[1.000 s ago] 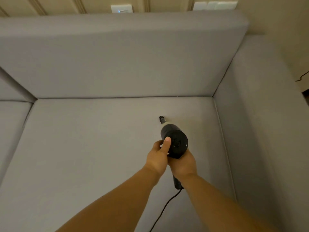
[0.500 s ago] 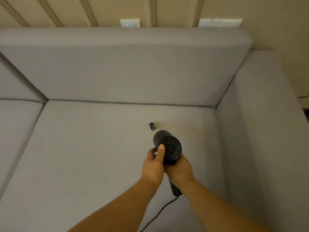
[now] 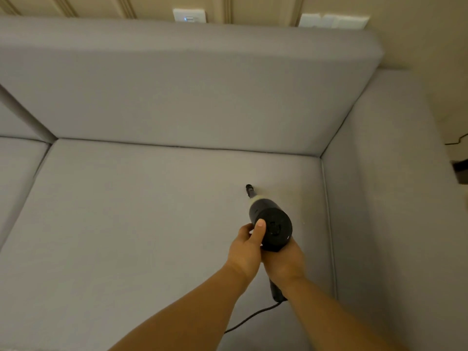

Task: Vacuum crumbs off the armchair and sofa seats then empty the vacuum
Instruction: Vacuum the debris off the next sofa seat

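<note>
Head view, inspected left to right: adjoining grey fabric seat cushion [image 3: 17, 173] at the far left, then the broad grey fabric sofa seat cushion [image 3: 131, 224] under inspection, the grey padded backrest [image 3: 177, 92] behind it, and the grey upholstered sofa arm [image 3: 385, 198] closing the right side. Two white wall plates [image 3: 189, 16] sit above the backrest.

Left hand [image 3: 247, 252]: fingers curled against the left flank of the black handheld vacuum with its round rear cap [image 3: 272, 228], thumb laid straight up onto the rim of that cap. It steadies the body; it does not carry the handle.

Vacuum position: right of centre on the seat, directly ahead of both hands. Long axis runs away from the person, up and slightly left, ending in a narrow black nozzle tip [image 3: 249, 189] that appears to meet the fabric well short of the backrest seam; contact cannot be confirmed. No crumbs are discernible on the fabric at this resolution.

Right hand [image 3: 283, 262]: wrapped round the vacuum's handle beneath the body, fingers closed and hidden. A black power cord [image 3: 253, 316] trails from the handle's lower end back towards the person.

Judgement: both hands are equally near; the right one drives. The unswept area lies chiefly leftward, so the coming stroke turns on swinging the nozzle that way
</note>
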Motion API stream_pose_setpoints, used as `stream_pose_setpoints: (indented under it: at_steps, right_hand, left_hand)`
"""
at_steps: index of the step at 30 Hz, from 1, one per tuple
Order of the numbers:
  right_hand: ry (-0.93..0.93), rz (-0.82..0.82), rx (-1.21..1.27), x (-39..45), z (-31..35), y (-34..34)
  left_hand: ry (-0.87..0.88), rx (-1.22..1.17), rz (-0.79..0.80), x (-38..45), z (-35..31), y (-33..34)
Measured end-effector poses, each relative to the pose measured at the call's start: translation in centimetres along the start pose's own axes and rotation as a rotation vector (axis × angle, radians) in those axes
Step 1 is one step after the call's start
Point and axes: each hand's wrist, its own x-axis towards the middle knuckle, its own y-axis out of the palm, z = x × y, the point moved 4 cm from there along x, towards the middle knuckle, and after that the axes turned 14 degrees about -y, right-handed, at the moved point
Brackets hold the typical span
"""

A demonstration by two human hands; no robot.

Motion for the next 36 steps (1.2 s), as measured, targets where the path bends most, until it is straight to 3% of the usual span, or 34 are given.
stream_pose_setpoints:
  at_steps: [10,27,36]
  right_hand:
    - [-0.001,-0.042,0.073,-1.6,-0.6,-4.0]
    - [0.002,0.143,0.072,-2.0,-1.8,-3.5]
    - [0.019,0.058,0.058,-3.6,-4.1,-7.4]
  left_hand:
    - [0.022,0.105,0.031,-1.9,-0.4,3.4]
    - [-0.005,0.060,-0.086,-2.2,2.0,3.0]
    - [-0.029,0.102,0.014,-3.2,3.1,7.1]
